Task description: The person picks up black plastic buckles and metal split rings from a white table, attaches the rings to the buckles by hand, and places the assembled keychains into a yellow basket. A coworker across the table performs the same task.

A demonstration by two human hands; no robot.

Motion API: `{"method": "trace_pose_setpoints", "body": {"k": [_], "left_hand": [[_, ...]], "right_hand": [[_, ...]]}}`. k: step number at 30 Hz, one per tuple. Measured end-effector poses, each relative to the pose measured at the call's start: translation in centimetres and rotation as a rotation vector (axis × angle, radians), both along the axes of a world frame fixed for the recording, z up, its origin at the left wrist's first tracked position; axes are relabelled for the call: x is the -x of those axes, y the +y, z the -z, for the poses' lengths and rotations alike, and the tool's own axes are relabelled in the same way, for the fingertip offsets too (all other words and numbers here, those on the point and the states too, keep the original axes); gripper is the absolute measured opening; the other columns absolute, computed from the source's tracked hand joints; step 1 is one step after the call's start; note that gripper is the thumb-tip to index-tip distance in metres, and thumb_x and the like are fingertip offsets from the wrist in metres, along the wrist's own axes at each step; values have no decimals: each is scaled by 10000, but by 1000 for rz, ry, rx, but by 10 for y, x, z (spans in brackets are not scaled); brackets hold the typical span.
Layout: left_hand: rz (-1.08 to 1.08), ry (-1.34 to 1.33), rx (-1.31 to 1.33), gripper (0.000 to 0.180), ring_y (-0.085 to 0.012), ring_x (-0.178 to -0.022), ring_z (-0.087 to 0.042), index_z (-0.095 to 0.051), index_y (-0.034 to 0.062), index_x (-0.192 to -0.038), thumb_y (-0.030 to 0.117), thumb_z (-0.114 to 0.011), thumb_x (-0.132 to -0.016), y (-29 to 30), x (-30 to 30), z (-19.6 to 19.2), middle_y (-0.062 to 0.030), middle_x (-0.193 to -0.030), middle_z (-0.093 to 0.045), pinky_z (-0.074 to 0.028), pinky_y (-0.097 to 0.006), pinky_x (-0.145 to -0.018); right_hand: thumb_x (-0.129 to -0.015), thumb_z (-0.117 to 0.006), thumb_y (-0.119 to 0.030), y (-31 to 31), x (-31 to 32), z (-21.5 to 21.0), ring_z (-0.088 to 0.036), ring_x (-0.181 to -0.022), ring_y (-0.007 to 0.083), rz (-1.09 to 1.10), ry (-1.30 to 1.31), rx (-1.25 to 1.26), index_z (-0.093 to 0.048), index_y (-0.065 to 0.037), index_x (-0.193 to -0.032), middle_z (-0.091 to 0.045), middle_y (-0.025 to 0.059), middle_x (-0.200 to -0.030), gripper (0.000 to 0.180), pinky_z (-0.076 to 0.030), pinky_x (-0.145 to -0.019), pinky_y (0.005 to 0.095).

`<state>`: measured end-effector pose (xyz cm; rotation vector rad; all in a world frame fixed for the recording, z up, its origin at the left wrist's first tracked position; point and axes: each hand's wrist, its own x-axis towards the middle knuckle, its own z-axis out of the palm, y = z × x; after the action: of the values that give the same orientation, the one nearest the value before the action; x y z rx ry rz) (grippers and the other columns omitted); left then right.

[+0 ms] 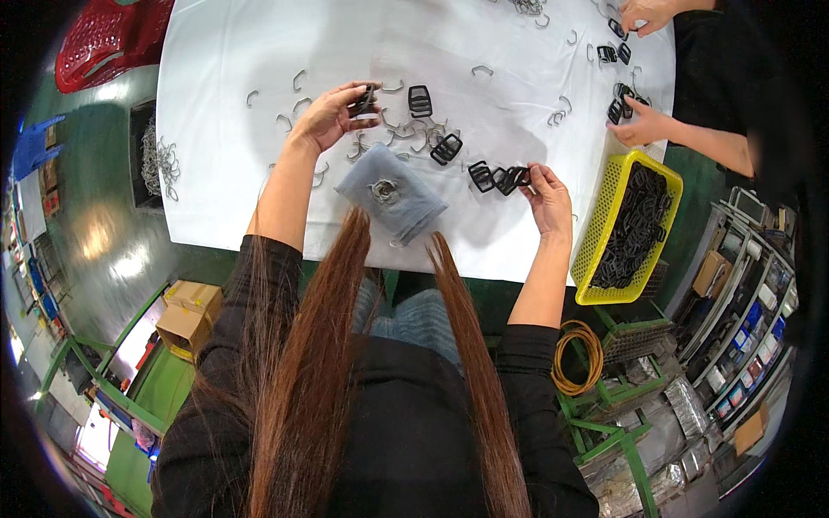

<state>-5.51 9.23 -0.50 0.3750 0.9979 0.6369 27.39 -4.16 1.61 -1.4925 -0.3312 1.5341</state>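
Note:
My left hand (pixel 335 115) is closed on a black slotted buckle, held above the white table. Out to the right, my right hand (pixel 546 200) pinches the end of several black slotted buckles (pixel 503 180) that overlap in a row. Between the hands, two more black buckles lie apart on the cloth: one upright buckle (pixel 420 101) and one tilted buckle (pixel 446 149). Around them are scattered bent metal hooks (pixel 406 132). Nearest to me lies a folded pale-blue cloth (pixel 393 194) with a small coil of metal on top.
A yellow basket (pixel 596 259) full of black buckles stands at the table's right edge. Beyond it, a co-worker's hands (pixel 643 121) handle more buckles. More metal hooks lie across the white tablecloth (pixel 220 173). A red plastic chair (pixel 108 43) is at far left.

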Motion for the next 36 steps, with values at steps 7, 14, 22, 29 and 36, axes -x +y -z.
{"method": "trace_pose_setpoints", "body": {"k": [7, 14, 22, 29, 36], "left_hand": [[474, 1414, -522, 493, -279, -794, -604, -552, -4, -862, 451, -649, -699, -5, -86, 18, -142, -779, -621, -463, -357, -656], [553, 1098, -607, 291, -229, -774, -606, -590, 77, -829, 317, -669, -685, 0, -81, 16, -58, -840, -629, -463, -337, -663], [535, 138, -136, 287, -106, -672, -517, -510, 74, -1019, 164, -613, -766, -40, -85, 5, -37, -855, -568, -439, -244, -541], [597, 1114, -903, 194, -312, -797, -549, -529, 72, -952, 165, -572, -787, -97, -169, 30, -122, -869, -559, -437, -392, -686], [713, 1224, -1042, 333, -293, -818, -548, -511, 79, -949, 204, -677, -689, -116, -178, 13, -100, -931, -530, -447, -386, -666]], "right_hand": [[-665, -672, -500, 45, 78, 32, -544, -566, 210, -571, -821, 294, -540, -27, -756, -550, 53, -608, 500, -445, -534, 342], [-664, -710, -337, 38, 120, 39, -579, -682, 243, -456, -1046, 14, -569, -7, -851, -614, 116, -763, 404, -446, -640, 339], [-608, -748, -163, -1, -6, 14, -610, -721, 222, -601, -891, 174, -564, -47, -905, -630, 102, -789, 369, -472, -654, 319], [-621, -729, -186, -18, 11, 32, -579, -803, 252, -664, -1290, 131, -563, -72, -845, -585, 87, -861, 302, -464, -645, 367], [-676, -661, -206, -20, -15, 34, -595, -732, 290, -367, -882, -21, -586, -29, -782, -626, 137, -771, 220, -443, -640, 373]]}}
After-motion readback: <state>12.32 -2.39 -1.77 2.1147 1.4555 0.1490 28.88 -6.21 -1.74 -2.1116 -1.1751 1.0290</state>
